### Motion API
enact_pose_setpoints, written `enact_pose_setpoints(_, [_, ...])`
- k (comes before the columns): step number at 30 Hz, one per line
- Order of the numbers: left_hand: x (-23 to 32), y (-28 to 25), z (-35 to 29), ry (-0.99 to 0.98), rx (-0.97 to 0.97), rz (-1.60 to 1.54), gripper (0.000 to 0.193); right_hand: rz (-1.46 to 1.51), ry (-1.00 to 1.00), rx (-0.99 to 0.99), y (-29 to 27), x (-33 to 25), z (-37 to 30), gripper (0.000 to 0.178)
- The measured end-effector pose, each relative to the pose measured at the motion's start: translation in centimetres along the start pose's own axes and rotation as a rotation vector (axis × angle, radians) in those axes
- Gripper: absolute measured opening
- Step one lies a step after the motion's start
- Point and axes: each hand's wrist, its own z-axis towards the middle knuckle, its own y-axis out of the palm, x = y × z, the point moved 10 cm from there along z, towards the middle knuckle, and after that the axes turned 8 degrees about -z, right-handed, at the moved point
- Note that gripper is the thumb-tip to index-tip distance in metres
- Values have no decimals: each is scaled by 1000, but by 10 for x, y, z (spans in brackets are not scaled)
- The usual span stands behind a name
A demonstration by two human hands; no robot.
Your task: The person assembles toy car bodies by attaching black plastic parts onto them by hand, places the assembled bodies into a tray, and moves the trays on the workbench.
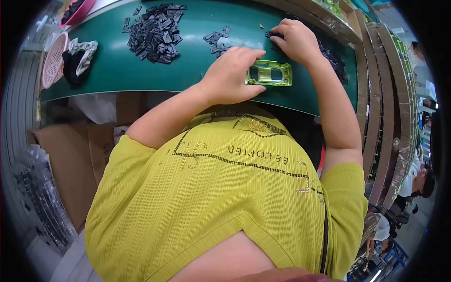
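My left hand point(232, 75) grips the rear part of a lime-green toy car body point(268, 74), thumb along the near side and fingers along the far side. The shell lies near the table's front edge, and its left end is hidden by the hand. Farther to the right, my right hand point(297, 41) has its fingertips bent together over small black plastic parts at the edge of a pile point(334, 61). A black piece shows at the fingertips, partly covered. Between the hands and the left side lies a loose cluster of black clips point(217, 41).
A large heap of black plastic parts point(157, 35) sits at the left of the green table point(110, 70). A pink basket point(55, 61) with black and white cloth point(80, 58) stands at the left end. Stacked cardboard trays point(383, 94) border the right side.
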Motion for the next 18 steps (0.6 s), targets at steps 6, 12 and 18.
enact_pose_setpoints(6, [-13,-15,5,-82,114,26,31,-159,-219,163,7,-26,3,14])
enact_pose_setpoints(12, [-9,-3,12,-132,100,182,16,-24,-59,400,-1,14,-3,18])
enact_pose_setpoints(18, [-9,-3,23,-133,98,105,15,1006,393,193,5,76,-52,25])
